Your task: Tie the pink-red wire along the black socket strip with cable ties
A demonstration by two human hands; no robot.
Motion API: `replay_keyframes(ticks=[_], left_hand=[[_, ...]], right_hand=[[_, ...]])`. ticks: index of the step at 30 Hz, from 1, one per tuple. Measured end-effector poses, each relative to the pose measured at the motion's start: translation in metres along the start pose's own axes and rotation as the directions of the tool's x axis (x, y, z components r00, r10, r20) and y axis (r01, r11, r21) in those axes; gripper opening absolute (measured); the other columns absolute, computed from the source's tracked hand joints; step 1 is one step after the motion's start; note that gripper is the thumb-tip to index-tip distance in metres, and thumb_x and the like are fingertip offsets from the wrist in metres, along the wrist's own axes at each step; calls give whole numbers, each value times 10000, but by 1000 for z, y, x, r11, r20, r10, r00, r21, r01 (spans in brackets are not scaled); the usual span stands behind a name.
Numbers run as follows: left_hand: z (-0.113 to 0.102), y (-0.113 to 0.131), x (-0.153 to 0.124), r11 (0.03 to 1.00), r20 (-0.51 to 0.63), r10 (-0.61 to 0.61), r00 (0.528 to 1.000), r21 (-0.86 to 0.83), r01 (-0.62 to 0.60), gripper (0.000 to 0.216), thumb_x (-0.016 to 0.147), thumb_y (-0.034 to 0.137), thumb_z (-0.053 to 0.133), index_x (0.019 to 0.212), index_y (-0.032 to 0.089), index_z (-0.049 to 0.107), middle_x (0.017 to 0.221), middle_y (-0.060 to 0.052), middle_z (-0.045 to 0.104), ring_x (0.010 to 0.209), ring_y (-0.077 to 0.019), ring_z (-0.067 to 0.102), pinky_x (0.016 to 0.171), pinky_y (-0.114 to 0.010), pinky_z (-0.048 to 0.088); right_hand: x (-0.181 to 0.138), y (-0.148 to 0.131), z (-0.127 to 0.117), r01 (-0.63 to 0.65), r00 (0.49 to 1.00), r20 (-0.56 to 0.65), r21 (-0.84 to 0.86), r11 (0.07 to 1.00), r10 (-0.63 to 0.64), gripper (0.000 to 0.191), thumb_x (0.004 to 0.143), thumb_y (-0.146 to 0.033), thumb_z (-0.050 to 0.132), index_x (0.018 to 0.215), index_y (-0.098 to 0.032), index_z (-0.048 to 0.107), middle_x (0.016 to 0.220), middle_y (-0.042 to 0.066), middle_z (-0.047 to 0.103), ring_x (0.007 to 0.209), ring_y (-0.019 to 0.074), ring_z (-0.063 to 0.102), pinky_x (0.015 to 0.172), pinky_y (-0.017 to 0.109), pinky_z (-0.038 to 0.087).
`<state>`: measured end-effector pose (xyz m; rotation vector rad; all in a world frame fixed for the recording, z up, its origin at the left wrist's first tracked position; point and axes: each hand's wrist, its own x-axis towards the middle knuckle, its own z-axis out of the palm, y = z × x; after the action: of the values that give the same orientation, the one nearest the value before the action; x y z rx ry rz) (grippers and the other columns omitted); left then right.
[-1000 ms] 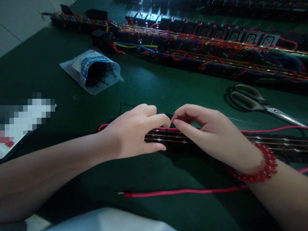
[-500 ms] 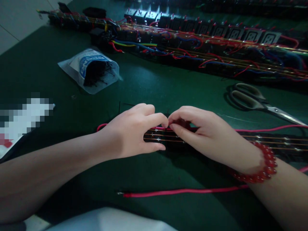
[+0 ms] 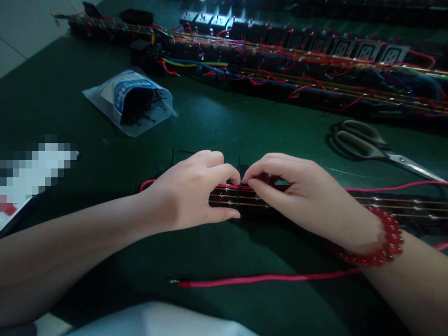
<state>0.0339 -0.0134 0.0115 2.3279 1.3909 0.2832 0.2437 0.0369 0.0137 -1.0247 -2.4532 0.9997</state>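
Observation:
A long black socket strip (image 3: 402, 207) with copper rails lies across the green table (image 3: 245, 126) in front of me. A pink-red wire (image 3: 395, 188) runs along its far edge. My left hand (image 3: 191, 193) rests on the strip's left end, fingers curled, index tip pinching at the wire. My right hand (image 3: 297, 196), with a red bead bracelet (image 3: 385, 238) on its wrist, meets it fingertip to fingertip and pinches the same wire. A thin black tie sticks up between the fingertips. A second red wire (image 3: 266, 279) lies loose nearer to me.
Scissors (image 3: 371, 144) lie at the right. A plastic bag (image 3: 131, 100) of black ties sits at the back left. Several wired socket strips (image 3: 297, 60) stretch along the far side. A pixelated white item (image 3: 31, 170) lies at the left edge.
Both hands' fingertips shifted slightly left along the wire and closed tighter together. The thin black tie now shows upright between them. The arms stayed in place.

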Motion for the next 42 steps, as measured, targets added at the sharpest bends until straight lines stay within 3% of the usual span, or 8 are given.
replay_keyframes(ticks=[14,21,30,34,38,42], left_hand=[[0,1,1,999,36,-40,999,-3,40,347,783,398,737,1053,203,644,958,-37,563,923,-215,542,765,-356,455],[1,1,1,999,43,-35,998,-16,36,344,784,393,740,1056,203,650,988,-45,576,949,-227,546,779,-371,462],[0,-1,1,999,50,-35,998,-29,37,340,779,383,747,1053,204,653,985,-46,584,935,-226,543,751,-360,460],[2,-2,1,1000,30,-7,1000,-27,8,342,783,383,744,1059,203,647,986,-43,583,936,-223,544,765,-361,457],[2,-2,1,1000,25,-4,1000,-9,4,343,783,390,742,1045,193,641,973,-39,580,928,-222,545,758,-361,452],[2,-1,0,1000,26,-21,999,9,20,367,777,389,747,1063,186,638,981,-42,587,926,-218,546,764,-357,454]], right_hand=[[1,0,1,-43,999,31,-27,999,44,158,887,-237,544,850,-227,697,834,17,702,721,166,634,612,292,494],[-1,-1,0,-68,996,57,66,995,65,170,909,-260,541,967,-237,698,891,-4,729,735,156,660,611,273,510],[-1,-4,0,-78,997,37,141,987,73,256,904,-229,559,1057,-263,761,1030,-17,773,881,176,718,763,284,565],[-1,-3,1,-91,995,-32,184,979,98,242,904,-245,573,1062,-238,757,1107,11,759,957,198,715,844,324,575],[-2,0,2,-91,989,-78,327,941,123,294,880,-268,611,1159,-200,680,1087,56,754,943,213,719,792,332,599],[-1,1,2,-137,985,-36,421,897,167,435,867,-261,622,1291,-183,563,956,49,758,850,198,724,707,310,606]])
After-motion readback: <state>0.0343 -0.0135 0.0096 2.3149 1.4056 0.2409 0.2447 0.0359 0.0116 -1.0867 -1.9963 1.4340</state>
